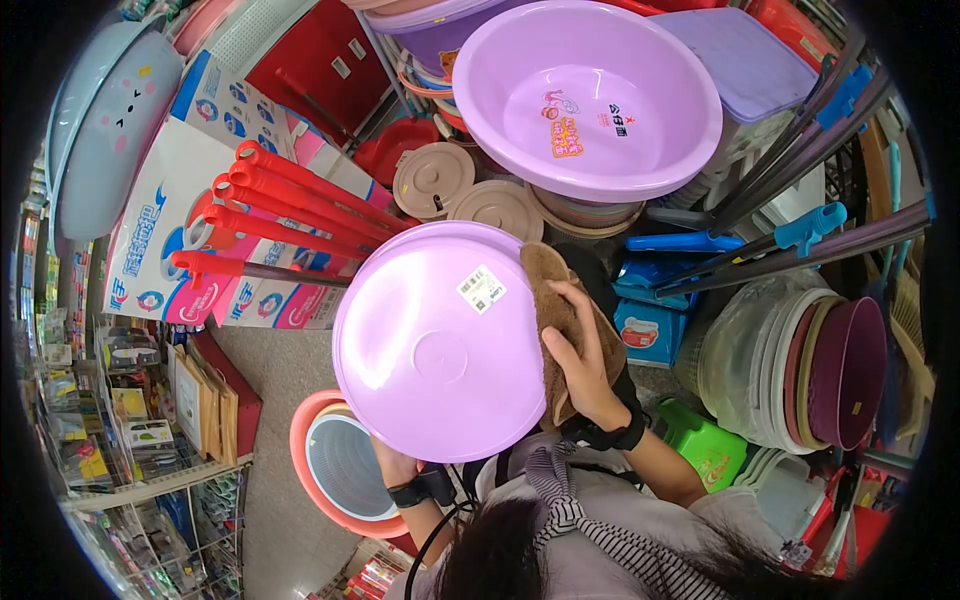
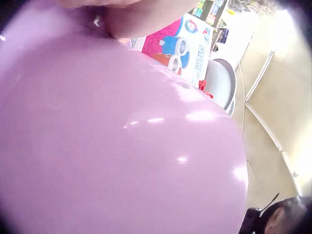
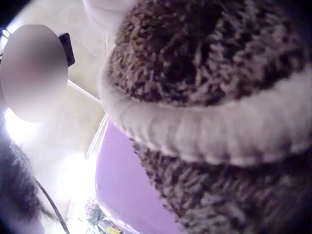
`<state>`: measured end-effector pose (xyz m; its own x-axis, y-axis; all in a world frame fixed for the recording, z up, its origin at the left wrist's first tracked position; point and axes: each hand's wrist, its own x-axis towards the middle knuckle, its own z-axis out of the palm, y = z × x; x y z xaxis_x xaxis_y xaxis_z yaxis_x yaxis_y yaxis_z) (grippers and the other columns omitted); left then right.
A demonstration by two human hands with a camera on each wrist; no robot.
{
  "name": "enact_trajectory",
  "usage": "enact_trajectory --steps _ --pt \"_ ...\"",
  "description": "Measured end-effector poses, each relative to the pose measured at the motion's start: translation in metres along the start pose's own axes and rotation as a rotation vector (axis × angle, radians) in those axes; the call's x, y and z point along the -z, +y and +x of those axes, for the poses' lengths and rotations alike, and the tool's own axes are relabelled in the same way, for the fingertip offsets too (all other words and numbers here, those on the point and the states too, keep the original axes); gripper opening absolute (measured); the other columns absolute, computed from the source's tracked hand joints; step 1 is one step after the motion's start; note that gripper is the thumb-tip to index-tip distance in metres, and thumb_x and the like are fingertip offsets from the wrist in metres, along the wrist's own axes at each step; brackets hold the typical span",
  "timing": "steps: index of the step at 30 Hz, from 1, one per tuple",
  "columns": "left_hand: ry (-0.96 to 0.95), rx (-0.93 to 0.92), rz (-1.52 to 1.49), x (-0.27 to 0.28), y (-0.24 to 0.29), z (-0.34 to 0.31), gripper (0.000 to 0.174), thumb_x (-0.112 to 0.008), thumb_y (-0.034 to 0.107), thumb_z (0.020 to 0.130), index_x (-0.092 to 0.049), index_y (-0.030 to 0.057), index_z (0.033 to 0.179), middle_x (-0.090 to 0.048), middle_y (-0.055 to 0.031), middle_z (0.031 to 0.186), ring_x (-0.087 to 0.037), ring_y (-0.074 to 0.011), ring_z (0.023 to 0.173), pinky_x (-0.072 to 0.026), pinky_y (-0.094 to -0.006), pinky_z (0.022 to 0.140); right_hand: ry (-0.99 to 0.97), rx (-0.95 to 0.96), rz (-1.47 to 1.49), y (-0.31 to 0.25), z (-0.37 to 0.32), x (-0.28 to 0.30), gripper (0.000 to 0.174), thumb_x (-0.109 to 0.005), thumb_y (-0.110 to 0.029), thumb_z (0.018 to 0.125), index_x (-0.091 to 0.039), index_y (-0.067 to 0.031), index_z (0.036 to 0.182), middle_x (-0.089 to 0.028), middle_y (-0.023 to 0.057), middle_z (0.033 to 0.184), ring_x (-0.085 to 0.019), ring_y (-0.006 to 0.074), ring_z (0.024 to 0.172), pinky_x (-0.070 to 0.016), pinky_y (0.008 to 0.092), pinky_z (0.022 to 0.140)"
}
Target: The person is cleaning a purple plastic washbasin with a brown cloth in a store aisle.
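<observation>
Holding the purple basin (image 1: 440,350) up in front of the body, round base with its moulded ring towards the head camera. Stuck near the edge of that base, a white barcode label (image 1: 482,289), with print too small to read. With the left hand (image 1: 396,463), at the near rim; fingers hidden, so impossible to tell how they lie. With the right hand (image 1: 583,365), grip released: fingers and thumb spread over the brown cloth (image 1: 552,330), resting it against the basin's side. In the right wrist view, pale edging along the fuzzy pile.

On the lilac basin (image 1: 590,95) beyond, dark characters starting "公仔", beside an orange-and-pink cartoon print. At left, on the white box (image 1: 155,245), large blue Chinese lettering, not clearly legible. Next to it, red-handled poles (image 1: 290,205).

Below, on a grey floor (image 1: 290,350), an orange tub (image 1: 300,445) around a pale-blue basket (image 1: 350,465). Around, in a crowded aisle, shelves (image 1: 150,490) of packaged goods at left and stacked tubs (image 1: 800,370) at right.
</observation>
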<state>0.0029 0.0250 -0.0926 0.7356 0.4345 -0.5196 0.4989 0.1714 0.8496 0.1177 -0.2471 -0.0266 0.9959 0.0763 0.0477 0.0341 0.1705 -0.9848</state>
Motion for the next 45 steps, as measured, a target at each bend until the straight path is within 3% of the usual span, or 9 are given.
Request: enact_trajectory --steps 9,11,14,19,29,36,38,42,45 --pt "0.022 -0.115 -0.527 -0.012 0.041 -0.013 0.038 -0.045 0.026 0.098 -0.050 -0.0040 0.120 -0.060 -0.0132 0.110 -0.060 -0.0223 0.100 -0.0513 -0.0341 0.087 0.140 -0.037 0.121 -0.010 0.015 0.013 0.039 -0.049 -0.017 0.097 -0.043 -0.0037 0.133 -0.050 0.0086 0.127 -0.047 0.0157 0.118 -0.0347 0.0282 0.102" --pt "0.079 -0.593 0.277 -0.012 0.040 -0.018 0.042 -0.050 0.029 0.098 -0.047 -0.0010 0.127 -0.058 -0.0125 0.118 -0.059 -0.0243 0.104 -0.0504 -0.0355 0.091 0.179 -0.054 0.148 -0.008 0.015 0.016 0.038 -0.049 -0.017 0.097 -0.045 -0.0019 0.131 -0.051 0.0093 0.126 -0.048 0.0157 0.117 -0.0349 0.0279 0.101" --pt "0.066 -0.230 -0.625 -0.030 0.054 -0.027 0.037 -0.046 0.022 0.099 -0.047 -0.0045 0.124 -0.059 -0.0114 0.115 -0.060 -0.0184 0.100 -0.0527 -0.0295 0.083 0.256 -0.108 0.262 -0.002 0.015 0.016 0.038 -0.049 -0.017 0.097 -0.046 0.0000 0.130 -0.051 0.0100 0.125 -0.048 0.0160 0.117 -0.0350 0.0276 0.101" --pt "-0.014 -0.211 -0.754 -0.016 0.039 -0.011 0.044 -0.050 0.031 0.097 -0.045 -0.0012 0.127 -0.056 -0.0122 0.119 -0.059 -0.0215 0.105 -0.0526 -0.0342 0.087 0.389 -0.056 0.113 -0.010 -0.001 0.005 0.037 -0.048 -0.016 0.097 -0.046 0.0012 0.130 -0.052 0.0106 0.125 -0.048 0.0163 0.117 -0.0349 0.0283 0.101" --pt "-0.128 -0.390 -0.612 -0.015 0.046 -0.025 0.062 -0.065 0.032 0.089 -0.036 -0.0009 0.134 -0.053 -0.0152 0.123 -0.057 -0.0268 0.110 -0.0524 -0.0397 0.092 -0.294 0.208 -0.395 -0.049 0.002 0.011 0.034 -0.049 -0.002 0.089 -0.051 -0.0036 0.122 -0.044 0.0309 0.133 -0.030 0.0453 0.135 -0.0073 0.0551 0.114" --pt "-0.196 -0.423 -0.635 -0.035 0.070 -0.035 0.061 -0.068 0.029 0.087 -0.037 -0.0016 0.130 -0.057 -0.0184 0.111 -0.066 -0.0254 0.081 -0.0588 -0.0308 0.057 -0.360 0.207 -0.373 -0.043 0.010 0.000 0.035 -0.048 -0.002 0.089 -0.048 -0.0079 0.124 -0.051 0.0286 0.124 -0.032 0.0492 0.131 -0.0259 0.0475 0.111" --pt "-0.171 -0.416 -0.521 -0.030 0.063 -0.032 0.065 -0.064 0.032 0.089 -0.033 0.0048 0.139 -0.050 -0.0149 0.128 -0.056 -0.0282 0.112 -0.0521 -0.0417 0.091 -0.333 0.076 -0.338 -0.042 0.012 0.003 0.034 -0.046 -0.002 0.090 -0.046 -0.0072 0.124 -0.057 0.0274 0.114 -0.041 0.0442 0.128 -0.0246 0.0477 0.113" --pt "-0.275 -0.338 -0.563 -0.026 0.062 -0.029 0.065 -0.063 0.032 0.090 -0.031 0.0043 0.140 -0.050 -0.0157 0.129 -0.055 -0.0287 0.113 -0.0511 -0.0424 0.092 -0.284 0.025 -0.313 -0.036 0.016 -0.001 0.034 -0.049 -0.002 0.090 -0.048 -0.0086 0.123 -0.054 0.0289 0.117 -0.042 0.0433 0.128 -0.0267 0.0486 0.112" --pt "-0.172 -0.363 -0.644 -0.038 0.072 -0.033 0.063 -0.069 0.030 0.086 -0.037 -0.0040 0.129 -0.057 -0.0180 0.112 -0.066 -0.0240 0.081 -0.0577 -0.0308 0.056 -0.308 0.279 -0.459 -0.044 0.007 -0.021 0.037 -0.054 -0.004 0.087 -0.048 -0.0105 0.123 -0.050 0.0284 0.127 -0.042 0.0431 0.128 -0.0279 0.0491 0.112"
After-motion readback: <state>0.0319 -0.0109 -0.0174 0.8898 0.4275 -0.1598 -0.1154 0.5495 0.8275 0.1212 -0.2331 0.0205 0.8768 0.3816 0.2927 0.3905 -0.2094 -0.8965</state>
